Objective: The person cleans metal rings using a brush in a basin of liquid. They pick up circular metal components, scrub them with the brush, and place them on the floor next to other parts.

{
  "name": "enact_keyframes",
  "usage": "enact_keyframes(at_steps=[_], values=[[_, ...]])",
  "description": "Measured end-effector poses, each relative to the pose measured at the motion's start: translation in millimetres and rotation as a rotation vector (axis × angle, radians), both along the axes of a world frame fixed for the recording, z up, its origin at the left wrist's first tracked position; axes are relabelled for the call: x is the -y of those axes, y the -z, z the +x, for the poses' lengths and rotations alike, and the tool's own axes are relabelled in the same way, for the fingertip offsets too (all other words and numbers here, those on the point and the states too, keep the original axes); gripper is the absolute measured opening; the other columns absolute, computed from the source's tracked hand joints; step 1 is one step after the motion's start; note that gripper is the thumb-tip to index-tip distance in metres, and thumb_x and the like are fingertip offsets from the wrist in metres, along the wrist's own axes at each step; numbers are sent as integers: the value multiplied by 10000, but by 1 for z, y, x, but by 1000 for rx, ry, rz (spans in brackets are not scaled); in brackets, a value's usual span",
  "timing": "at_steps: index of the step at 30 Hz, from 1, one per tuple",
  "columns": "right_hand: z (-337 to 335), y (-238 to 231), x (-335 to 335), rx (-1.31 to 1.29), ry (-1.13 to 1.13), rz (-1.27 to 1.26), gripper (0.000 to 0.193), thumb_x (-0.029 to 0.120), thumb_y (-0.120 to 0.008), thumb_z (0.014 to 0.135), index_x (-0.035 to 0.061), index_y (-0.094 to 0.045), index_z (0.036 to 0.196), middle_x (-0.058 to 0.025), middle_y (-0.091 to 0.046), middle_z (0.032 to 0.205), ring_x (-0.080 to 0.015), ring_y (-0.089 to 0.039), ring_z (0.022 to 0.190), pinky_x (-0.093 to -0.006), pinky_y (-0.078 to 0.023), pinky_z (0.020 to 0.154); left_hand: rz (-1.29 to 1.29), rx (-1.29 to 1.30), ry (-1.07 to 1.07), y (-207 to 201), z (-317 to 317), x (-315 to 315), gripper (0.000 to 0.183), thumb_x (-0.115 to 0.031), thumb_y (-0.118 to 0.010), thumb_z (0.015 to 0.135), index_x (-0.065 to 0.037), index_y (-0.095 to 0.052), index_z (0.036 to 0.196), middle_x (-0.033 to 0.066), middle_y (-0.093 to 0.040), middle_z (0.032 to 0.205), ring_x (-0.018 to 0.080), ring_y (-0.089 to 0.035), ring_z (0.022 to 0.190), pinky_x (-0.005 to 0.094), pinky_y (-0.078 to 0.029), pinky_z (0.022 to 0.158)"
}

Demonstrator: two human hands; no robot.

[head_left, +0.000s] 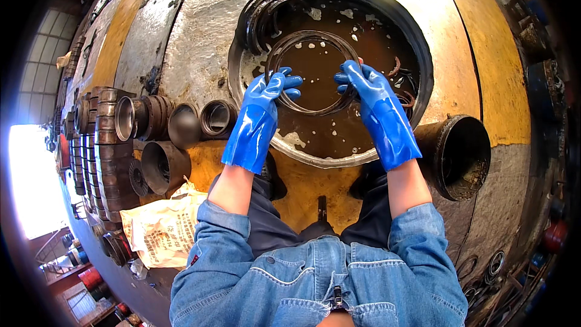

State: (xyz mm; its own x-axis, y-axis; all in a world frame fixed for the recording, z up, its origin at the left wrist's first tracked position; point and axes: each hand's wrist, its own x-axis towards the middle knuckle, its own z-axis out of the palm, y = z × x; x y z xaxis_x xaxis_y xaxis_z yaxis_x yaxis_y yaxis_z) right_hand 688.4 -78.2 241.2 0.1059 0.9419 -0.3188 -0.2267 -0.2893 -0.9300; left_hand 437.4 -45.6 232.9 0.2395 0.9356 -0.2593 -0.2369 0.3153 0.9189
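Observation:
My left hand [266,96] and my right hand [367,88], both in long blue rubber gloves, are closed on opposite sides of a few thin, dark, wet metal rings [310,111]. The rings lie together as a loose bundle, held over a large round black-rimmed basin [425,54]. Murky brown liquid [321,15] with pale foam flecks fills the basin. More dark rings [259,18] lean against its far left wall. Curved pieces [407,94] rest along the right inside edge, partly under the liquid.
A wide metal cylinder [431,148] lies on its side right of the basin. To the left are several metal sleeves [158,112], stacked cylindrical parts [113,172] and a crumpled paper sack [160,227]. Metal plates, some yellow [502,94], cover the floor.

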Motion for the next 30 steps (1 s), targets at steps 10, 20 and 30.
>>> enact_keyframes(at_steps=[10,20,30], values=[[-8,-5,3,512,-47,-20,428,369,-637,1002,-43,-702,1102,-115,-729,861,-178,-656,741,-344,-528,732,109,-326,-46,-1,5,8,412,-270,-625,1060,75,-598,1282,202,-735,1139,233,-726,946,347,-568,872],[-6,-16,14,46,-15,-16,494,389,-587,1073,-69,-672,1239,-133,-759,1021,-176,-696,887,-321,-524,897,-216,-60,-50,-8,1,7,370,-223,-698,990,15,-636,1267,129,-754,1118,174,-705,888,317,-567,824],[-8,3,4,-413,167,-73,386,241,-570,1084,-95,-642,1257,-187,-734,1129,-234,-729,940,-334,-587,857,-418,872,182,9,-5,-17,528,-295,-614,1031,-39,-515,1482,40,-779,1078,224,-764,896,452,-577,961]])
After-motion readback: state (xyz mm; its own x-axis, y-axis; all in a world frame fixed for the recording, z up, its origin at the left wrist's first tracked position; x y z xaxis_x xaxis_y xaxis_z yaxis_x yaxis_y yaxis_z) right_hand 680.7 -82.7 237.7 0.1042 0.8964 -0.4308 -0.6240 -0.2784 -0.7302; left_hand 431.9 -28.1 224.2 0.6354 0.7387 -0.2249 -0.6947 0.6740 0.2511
